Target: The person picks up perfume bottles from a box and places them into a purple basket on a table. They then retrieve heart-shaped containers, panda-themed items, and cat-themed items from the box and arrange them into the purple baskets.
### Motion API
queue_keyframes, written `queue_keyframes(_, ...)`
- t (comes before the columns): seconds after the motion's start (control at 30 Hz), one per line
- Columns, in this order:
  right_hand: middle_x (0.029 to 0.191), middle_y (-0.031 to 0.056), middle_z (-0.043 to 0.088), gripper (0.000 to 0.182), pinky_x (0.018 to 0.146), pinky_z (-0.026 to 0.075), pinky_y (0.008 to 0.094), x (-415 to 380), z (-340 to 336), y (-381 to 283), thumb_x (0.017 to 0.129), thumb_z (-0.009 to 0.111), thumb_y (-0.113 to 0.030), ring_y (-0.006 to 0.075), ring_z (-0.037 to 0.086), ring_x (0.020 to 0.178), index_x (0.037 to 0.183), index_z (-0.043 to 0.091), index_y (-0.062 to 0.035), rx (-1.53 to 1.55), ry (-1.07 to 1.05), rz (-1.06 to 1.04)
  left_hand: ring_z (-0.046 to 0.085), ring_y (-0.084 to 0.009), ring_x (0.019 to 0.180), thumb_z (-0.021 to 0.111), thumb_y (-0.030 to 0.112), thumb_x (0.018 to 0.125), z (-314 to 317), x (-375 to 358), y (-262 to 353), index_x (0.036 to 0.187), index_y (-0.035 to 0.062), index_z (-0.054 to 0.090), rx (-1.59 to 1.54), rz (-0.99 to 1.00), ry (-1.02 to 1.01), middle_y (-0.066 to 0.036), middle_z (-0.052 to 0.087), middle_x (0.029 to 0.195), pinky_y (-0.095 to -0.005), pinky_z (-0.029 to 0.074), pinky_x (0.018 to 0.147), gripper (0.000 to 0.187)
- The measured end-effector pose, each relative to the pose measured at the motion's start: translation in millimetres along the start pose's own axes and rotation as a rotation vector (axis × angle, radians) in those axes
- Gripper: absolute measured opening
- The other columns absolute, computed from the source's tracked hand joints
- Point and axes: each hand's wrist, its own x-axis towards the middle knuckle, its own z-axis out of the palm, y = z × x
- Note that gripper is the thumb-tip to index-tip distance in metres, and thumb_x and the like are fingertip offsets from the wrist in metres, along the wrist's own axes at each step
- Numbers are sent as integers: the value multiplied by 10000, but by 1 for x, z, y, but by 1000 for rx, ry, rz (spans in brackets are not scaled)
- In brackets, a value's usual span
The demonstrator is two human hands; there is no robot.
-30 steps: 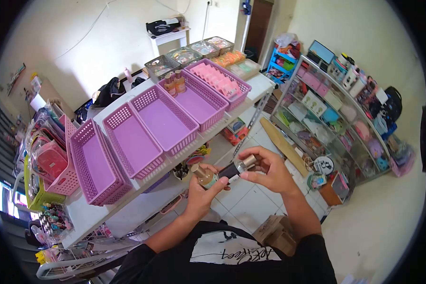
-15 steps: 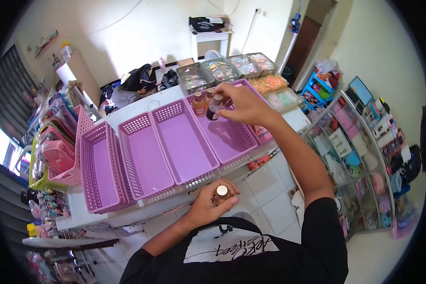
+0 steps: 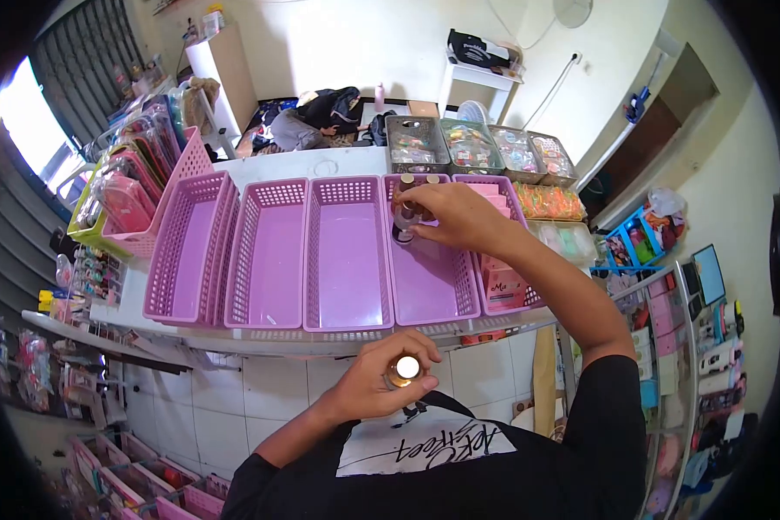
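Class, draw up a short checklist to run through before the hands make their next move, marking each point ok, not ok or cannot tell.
1. Left hand holds its gold-topped bottle: ok, thumb and fingers are around it.
2. Right hand is on the dark bottle: ok.
3. Dark bottle rests on the floor of the purple basket: cannot tell.
4. Gold-topped bottle is in a basket: not ok, it is held in front of the person's shirt.
5. Pink boxes are outside that basket: ok.
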Motion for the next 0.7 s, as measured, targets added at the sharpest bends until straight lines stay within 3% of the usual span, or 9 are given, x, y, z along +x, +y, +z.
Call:
queue_keyframes(0.17,964,160,694,397,797,532,418,4,3,1,777,744,-162,337,674,875,1126,629,-14,-60,44,-12,638,-143,848,670,21,861,11,3,-4,959,23,558,-79,-45,76,-152,594,1097,-267,519,719,148)
queue_keyframes(0.33,952,154,696,410,748,541,419,-5,-7,-3,780,746,-173,335,678,836,1138,633,-9,-123,53,-34,633,-166,819,687,65,871,15,8,2,1018,32,510,-369,-192,135,-127,568,1005,-244,522,573,232)
queue_keyframes(0.37,942,152,695,412,719,548,406,-9,-18,-11,787,743,-177,319,685,807,1147,633,-8,-170,32,-10,626,-171,801,690,44,864,14,10,-2,1149,41,463,-386,-186,117,-124,535,1012,-240,509,527,364)
queue_keyframes(0.4,942,152,695,412,719,548,406,-12,-32,-21,787,743,-177,319,685,807,1147,633,-8,-168,33,-13,626,-171,801,690,44,864,13,14,5,1149,41,463,-384,-186,120,-124,535,1012,-240,509,527,364)
queue_keyframes(0.47,925,154,688,469,657,553,362,-18,-64,-45,806,745,-204,272,693,732,1208,602,-9,196,-41,49,620,-181,790,686,10,842,12,25,24,1312,69,339,-456,-296,195,-135,509,1062,-244,505,496,587)
queue_keyframes(0.5,925,154,688,469,657,553,362,-22,-77,-57,806,745,-204,272,693,732,1208,602,-9,199,-40,46,620,-181,790,686,10,842,11,29,26,1312,69,339,-453,-297,198,-135,509,1062,-244,505,496,587)
queue_keyframes(0.57,940,163,680,514,636,551,321,-32,-94,-76,817,745,-226,230,695,699,1248,571,-7,496,-281,-101,624,-196,795,672,-3,823,9,38,30,1433,107,166,-422,-304,237,-143,488,1102,-248,510,477,800)
queue_keyframes(0.7,1003,167,677,569,653,548,307,-37,-86,-93,808,754,-199,203,710,753,1296,525,-15,559,-259,-70,629,-217,812,665,10,804,0,62,41,1474,113,83,-300,-285,238,-141,501,1069,-261,524,478,893)
